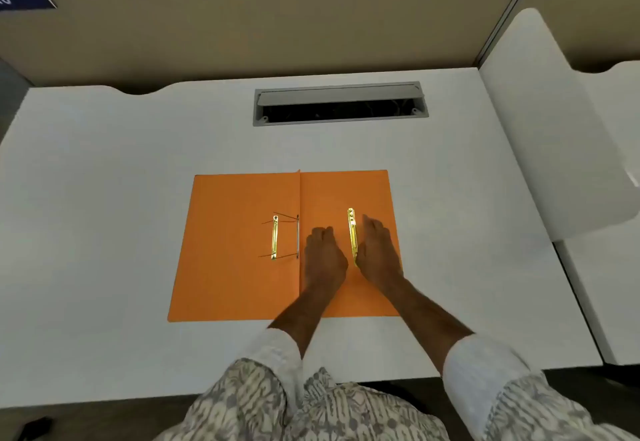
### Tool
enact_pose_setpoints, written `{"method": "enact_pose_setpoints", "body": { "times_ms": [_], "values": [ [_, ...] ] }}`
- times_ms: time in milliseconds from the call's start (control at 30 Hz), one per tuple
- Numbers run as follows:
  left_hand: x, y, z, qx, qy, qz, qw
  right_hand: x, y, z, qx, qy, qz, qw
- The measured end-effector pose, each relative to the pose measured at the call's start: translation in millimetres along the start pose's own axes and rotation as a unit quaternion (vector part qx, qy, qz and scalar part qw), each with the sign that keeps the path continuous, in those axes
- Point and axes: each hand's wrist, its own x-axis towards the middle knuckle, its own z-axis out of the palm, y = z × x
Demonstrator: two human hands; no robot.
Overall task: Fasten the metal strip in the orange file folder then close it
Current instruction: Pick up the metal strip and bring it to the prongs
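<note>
The orange file folder (242,250) is lying wide open and flat near the middle of the counter (104,198), a little toward its near edge, which is leaving both inner faces exposed for the fastening work. A loose gold metal strip (352,236) is resting on the right leaf, running front to back. The left hand (323,257) and right hand (379,253) are lying palm down on either side of it, probably steadying the leaf and lining up for a pickup. The fingers of both hands are lying fairly flat and loosely spread, gripping nothing that shows. On the left leaf, a second gold bar (274,238) is sitting over thin prongs (280,220) by the spine. Whether the right hand is touching the strip's near end is hard to tell.
</note>
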Motion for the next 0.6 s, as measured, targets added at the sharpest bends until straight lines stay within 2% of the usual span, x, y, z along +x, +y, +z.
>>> {"method": "enact_pose_setpoints", "body": {
  "times_ms": [67,200,400,600],
  "values": [
    [3,4,-2,-0.091,-0.003,-0.069,0.993,-1,2,2,0.095,0.030,0.070,0.993],
    [6,12,-6,-0.235,-0.023,-0.171,0.957,0,-1,4,0.170,0.033,0.143,0.974],
    [18,25,-2,-0.362,-0.022,-0.284,0.888,5,0,2,0.227,0.015,0.168,0.959],
    [28,29,2,-0.386,-0.016,-0.339,0.858,7,0,4,0.226,0.027,0.164,0.960]
  ]
}}
